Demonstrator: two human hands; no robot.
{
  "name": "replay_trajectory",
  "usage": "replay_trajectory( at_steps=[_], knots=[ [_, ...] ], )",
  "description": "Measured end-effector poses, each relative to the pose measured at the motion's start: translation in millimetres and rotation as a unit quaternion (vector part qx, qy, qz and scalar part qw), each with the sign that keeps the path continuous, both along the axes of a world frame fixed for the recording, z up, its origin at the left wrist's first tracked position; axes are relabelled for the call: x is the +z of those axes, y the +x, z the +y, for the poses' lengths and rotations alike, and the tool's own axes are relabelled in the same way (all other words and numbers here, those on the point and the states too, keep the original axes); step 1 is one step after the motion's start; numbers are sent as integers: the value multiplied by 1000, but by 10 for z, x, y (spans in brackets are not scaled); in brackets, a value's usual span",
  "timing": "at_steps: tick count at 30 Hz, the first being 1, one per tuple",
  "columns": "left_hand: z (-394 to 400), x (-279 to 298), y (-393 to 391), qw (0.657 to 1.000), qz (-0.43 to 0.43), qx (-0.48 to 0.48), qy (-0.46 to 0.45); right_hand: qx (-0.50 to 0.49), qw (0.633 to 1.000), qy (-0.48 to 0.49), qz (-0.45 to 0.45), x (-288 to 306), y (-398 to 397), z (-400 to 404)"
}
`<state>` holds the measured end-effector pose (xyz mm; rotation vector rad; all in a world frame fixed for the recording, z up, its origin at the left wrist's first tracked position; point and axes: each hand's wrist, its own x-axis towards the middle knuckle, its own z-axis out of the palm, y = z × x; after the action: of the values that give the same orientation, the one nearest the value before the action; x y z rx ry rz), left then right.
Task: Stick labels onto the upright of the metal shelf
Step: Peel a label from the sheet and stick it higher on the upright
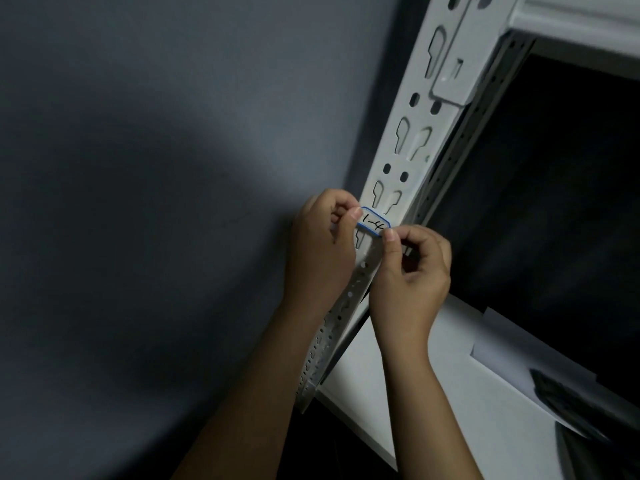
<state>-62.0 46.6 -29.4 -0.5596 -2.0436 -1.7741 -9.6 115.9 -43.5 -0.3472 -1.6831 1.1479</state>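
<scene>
I pinch the thin, floppy label by its ends, left hand and right hand closed on it, against the upright

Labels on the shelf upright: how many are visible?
1. A blue-edged label lies across the upright, pinched at its ends by the left hand and right hand. Others may be hidden behind them.
</scene>
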Motion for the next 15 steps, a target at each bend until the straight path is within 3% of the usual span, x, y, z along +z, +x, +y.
replay_trajectory(
  at_steps=[15],
  knots=[
    [11, -9, -7, 999, -38, 14, 0, -29, 999, 38, 13, -9, 9, -4]
  ],
)
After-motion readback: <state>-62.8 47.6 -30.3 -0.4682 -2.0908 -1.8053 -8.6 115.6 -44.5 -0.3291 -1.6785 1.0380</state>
